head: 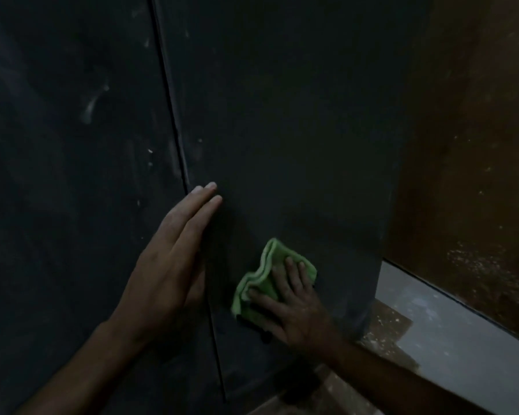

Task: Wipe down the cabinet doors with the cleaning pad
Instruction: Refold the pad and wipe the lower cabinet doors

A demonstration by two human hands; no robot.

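- Right hand [294, 307]: fingers spread flat, pressing green cleaning pad [262, 283] against dark cabinet door [282, 130];
- Left hand [168, 265]: fingers straight, together, resting on door seam [174, 115].

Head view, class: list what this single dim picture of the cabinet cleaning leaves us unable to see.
- Part of the green pad: covered by the right hand pressing it to the right door.
- Left hand palm: faces away, flat by the seam.
- Door tops: cut off by the frame's upper edge.
- Pale marks on the left door: too dark and blurred to identify.
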